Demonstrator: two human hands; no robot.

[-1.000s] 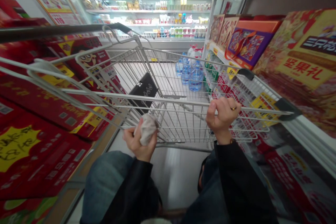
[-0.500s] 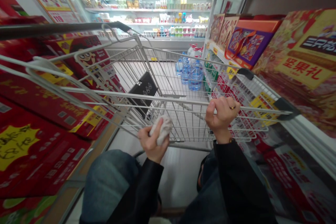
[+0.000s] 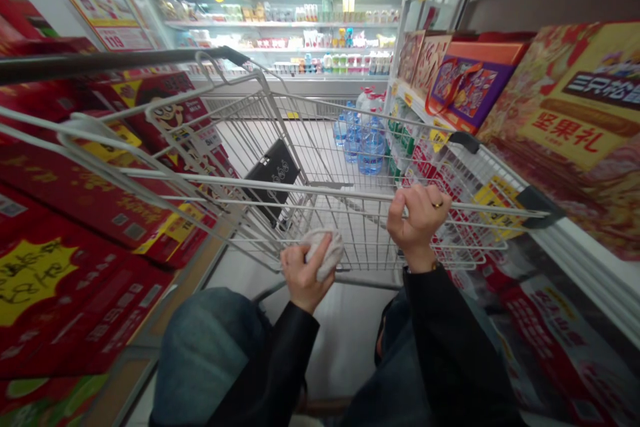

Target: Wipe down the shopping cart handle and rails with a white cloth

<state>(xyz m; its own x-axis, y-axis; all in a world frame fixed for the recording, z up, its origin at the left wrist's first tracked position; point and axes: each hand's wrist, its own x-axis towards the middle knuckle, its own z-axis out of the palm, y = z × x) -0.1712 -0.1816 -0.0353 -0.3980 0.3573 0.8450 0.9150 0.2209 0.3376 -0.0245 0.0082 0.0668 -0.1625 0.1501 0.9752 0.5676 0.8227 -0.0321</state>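
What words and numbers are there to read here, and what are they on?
"坚果礼": on the yellow-and-red gift box at right.
"三只松": higher on that box, in a dark band; the next character is unclear at the picture's edge.
"119": on the poster at upper left.
Too small, blurred or unclear to read: the writing on the yellow starburst sign, the yellow price tags, the water bottles' labels and other packaging.

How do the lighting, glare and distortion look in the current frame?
Head view: the fridge shelves at the back are brightest, their small labels unreadable; head view: the shopping cart and pale wad sit in dimmer light; head view: wide-angle stretch shows toward the edges, as on the yellow-and-red box at right, its large lettering legible.
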